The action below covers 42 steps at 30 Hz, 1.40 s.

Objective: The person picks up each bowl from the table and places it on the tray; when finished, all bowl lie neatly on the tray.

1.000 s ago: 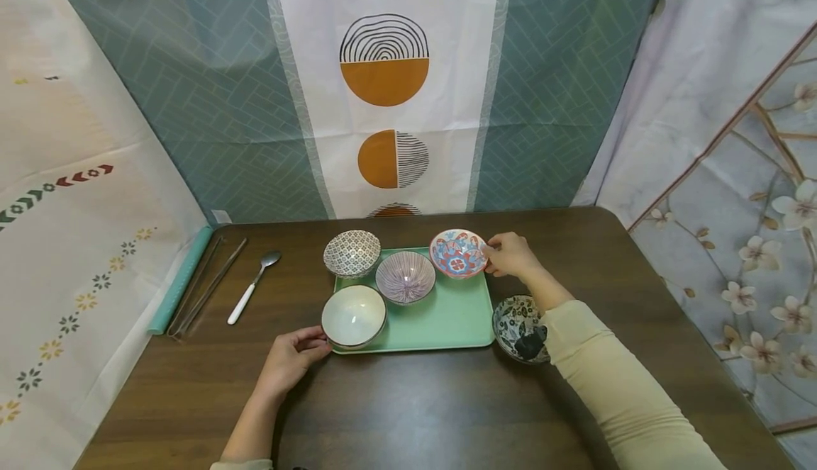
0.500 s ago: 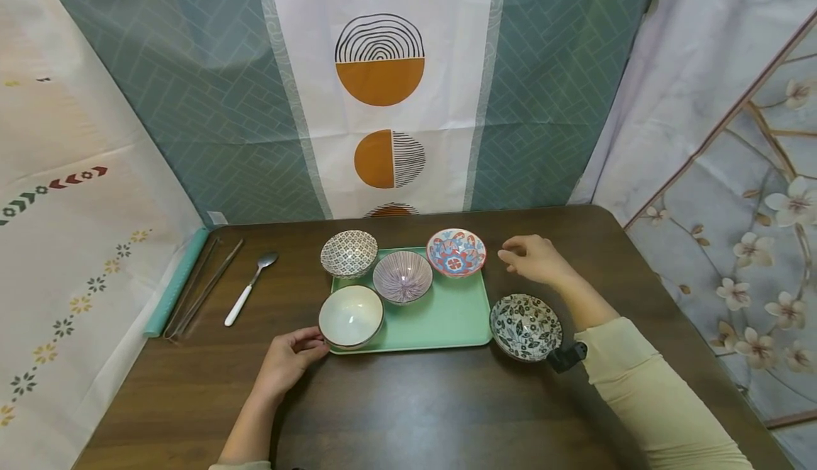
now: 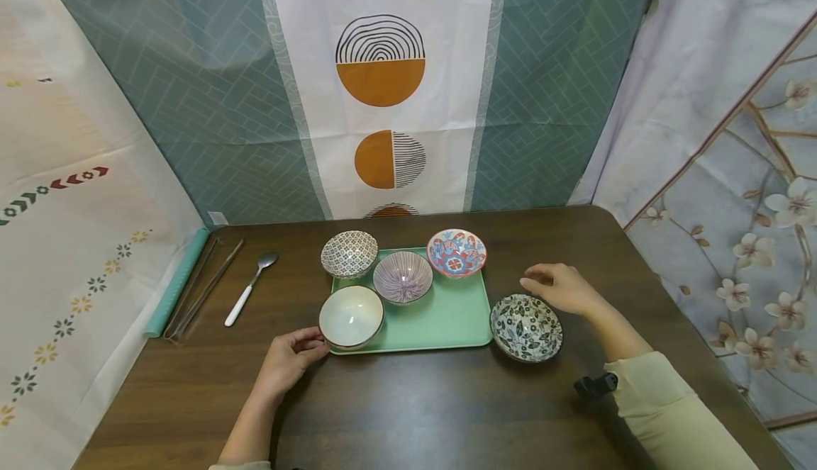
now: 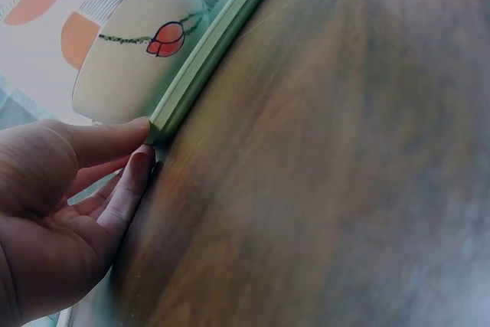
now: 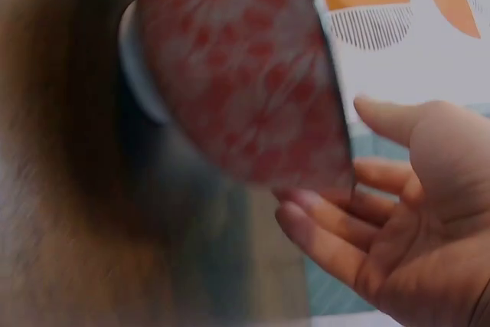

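Note:
In the head view, my left hand (image 3: 292, 362) is at the near left corner of the green tray (image 3: 456, 317). The left wrist view shows its thumb and fingers pinching the tray's rim (image 4: 207, 55), beside a cream bowl (image 4: 145, 51). My right hand (image 3: 564, 289) hovers just behind a bowl with black-and-white floral inside (image 3: 526, 328), right of the tray. In the right wrist view, that hand's loose fingers (image 5: 329, 239) come close to the rim of a bowl with a red patterned outside (image 5: 245, 74), and the thumb stands apart from it.
A purple-striped bowl (image 3: 403, 277), a small-patterned bowl (image 3: 349, 254) and a red-and-blue bowl (image 3: 456, 252) stand on or over the tray's back part. To the left lie a white-handled spoon (image 3: 251, 290), metal tongs (image 3: 207, 289) and a teal roll (image 3: 176, 282).
My right hand has let go of the red-and-blue bowl at the tray's back right and moved right and nearer, to the floral bowl. The left hand keeps its place.

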Each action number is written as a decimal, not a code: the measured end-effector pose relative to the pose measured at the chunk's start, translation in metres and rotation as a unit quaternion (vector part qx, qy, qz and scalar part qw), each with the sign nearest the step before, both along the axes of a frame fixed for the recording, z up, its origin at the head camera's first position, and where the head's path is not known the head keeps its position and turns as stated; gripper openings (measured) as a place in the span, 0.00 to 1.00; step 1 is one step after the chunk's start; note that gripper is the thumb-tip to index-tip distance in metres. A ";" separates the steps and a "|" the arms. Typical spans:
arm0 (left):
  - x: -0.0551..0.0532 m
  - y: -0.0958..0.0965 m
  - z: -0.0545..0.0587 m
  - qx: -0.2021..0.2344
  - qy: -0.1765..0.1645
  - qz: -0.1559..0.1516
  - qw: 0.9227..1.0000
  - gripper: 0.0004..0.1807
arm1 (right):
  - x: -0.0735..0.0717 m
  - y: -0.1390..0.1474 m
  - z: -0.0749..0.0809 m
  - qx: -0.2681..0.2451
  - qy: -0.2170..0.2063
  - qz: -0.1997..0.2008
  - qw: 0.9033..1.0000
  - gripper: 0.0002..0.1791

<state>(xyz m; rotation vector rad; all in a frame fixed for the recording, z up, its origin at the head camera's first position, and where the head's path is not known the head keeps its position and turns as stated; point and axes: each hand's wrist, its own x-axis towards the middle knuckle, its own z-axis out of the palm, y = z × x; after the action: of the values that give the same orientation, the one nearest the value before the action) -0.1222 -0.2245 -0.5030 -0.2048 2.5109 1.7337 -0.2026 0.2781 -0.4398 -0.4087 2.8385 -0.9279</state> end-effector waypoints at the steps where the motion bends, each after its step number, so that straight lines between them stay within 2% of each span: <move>1: 0.000 0.000 0.000 0.000 0.000 0.000 1.000 0.19 | 0.002 0.002 -0.002 -0.001 -0.001 0.011 1.000 0.26; 5: 0.000 -0.001 0.000 0.001 -0.001 0.002 1.000 0.19 | 0.007 0.009 -0.010 0.004 0.004 0.063 0.998 0.24; 8: 0.000 -0.001 0.001 -0.001 -0.001 0.001 1.000 0.19 | 0.010 0.013 -0.015 0.007 0.010 0.087 0.996 0.21; 14: 0.000 -0.001 0.000 -0.001 0.000 -0.001 1.000 0.19 | 0.015 0.014 -0.019 -0.040 0.005 0.110 0.993 0.10; 18: 0.000 0.000 0.000 -0.001 0.000 -0.002 1.000 0.18 | 0.017 0.014 -0.022 -0.068 0.020 0.116 0.991 0.11; 23: 0.000 0.000 0.002 0.000 0.003 -0.007 1.000 0.18 | 0.015 0.012 -0.022 -0.097 0.033 0.111 0.988 0.18; 26: 0.000 -0.001 0.004 -0.001 0.004 -0.008 1.000 0.17 | 0.013 0.008 -0.019 -0.112 0.033 0.095 0.989 0.21; 30: 0.002 -0.001 0.005 -0.001 0.004 -0.008 1.000 0.17 | 0.010 -0.007 -0.014 -0.118 0.034 0.073 0.990 0.18; 34: 0.003 -0.003 0.004 -0.003 0.001 -0.006 1.000 0.18 | 0.006 -0.028 -0.015 -0.112 0.036 0.068 0.991 0.14; 42: 0.004 -0.003 0.005 -0.004 0.003 -0.007 1.000 0.18 | 0.003 -0.062 -0.022 -0.110 0.018 0.035 0.993 0.19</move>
<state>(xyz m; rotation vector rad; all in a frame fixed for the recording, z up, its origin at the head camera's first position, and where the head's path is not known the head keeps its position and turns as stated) -0.1187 -0.2274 -0.4981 -0.1839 2.5168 1.7224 -0.1995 0.2157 -0.4613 -0.5517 2.7417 -1.2362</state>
